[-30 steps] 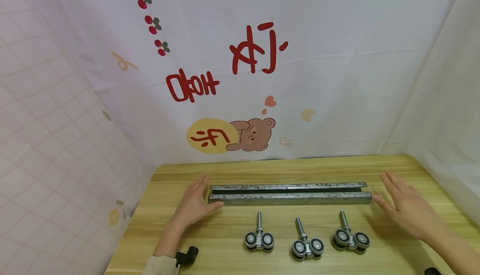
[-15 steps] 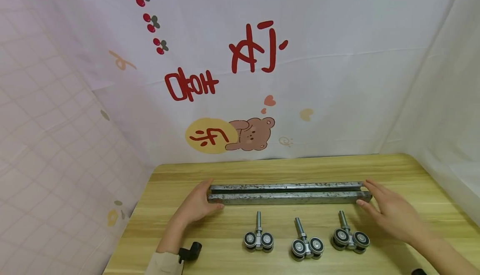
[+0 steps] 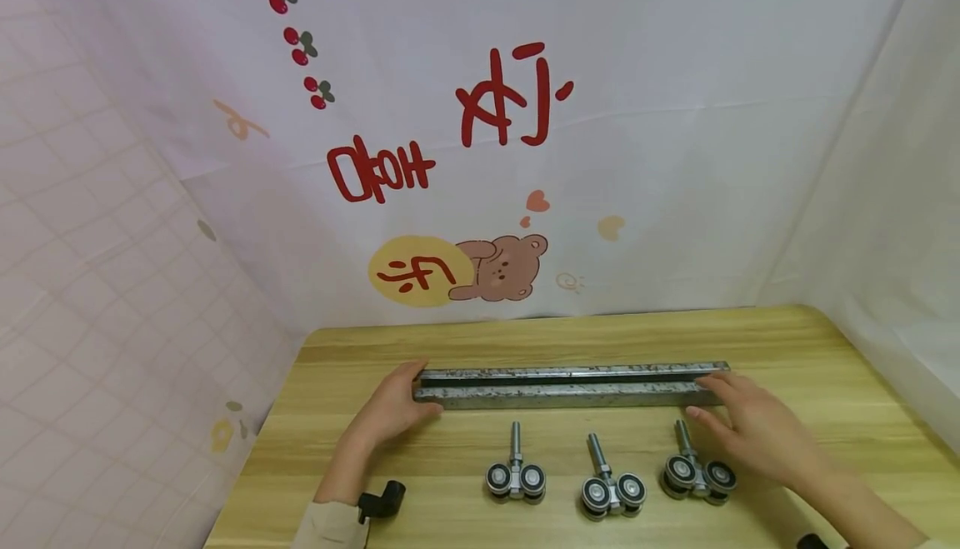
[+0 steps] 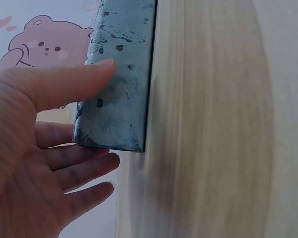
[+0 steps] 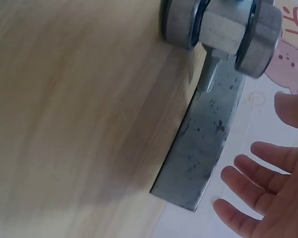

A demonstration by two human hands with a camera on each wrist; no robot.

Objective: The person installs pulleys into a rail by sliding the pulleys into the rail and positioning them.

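Note:
A worn steel channel rail point(image 3: 562, 392) lies across the table, its long slot facing up. My left hand point(image 3: 390, 407) holds its left end; in the left wrist view the thumb presses the front face point(image 4: 121, 84) while the fingers reach behind and past the end. Over the right part of the rail, my right hand point(image 3: 761, 428) is spread with relaxed fingers, and the right wrist view shows them apart from the metal. Near that hand stands a track roller point(image 3: 697, 476) with a threaded bolt. Two similar rollers, one in the middle point(image 3: 612, 492) and one at left point(image 3: 516, 481), sit in front of the rail.
The wood-grain table point(image 3: 420, 491) meets a white printed cloth point(image 3: 675, 199) along its back edge. More cloth hangs at both sides. Each wrist wears a small black camera mount, the left mount point(image 3: 382, 501) showing most.
My right hand has come in from beyond the rail's right end and moved left over it. My left hand has closed in slightly on the left end. Rail and rollers keep their places.

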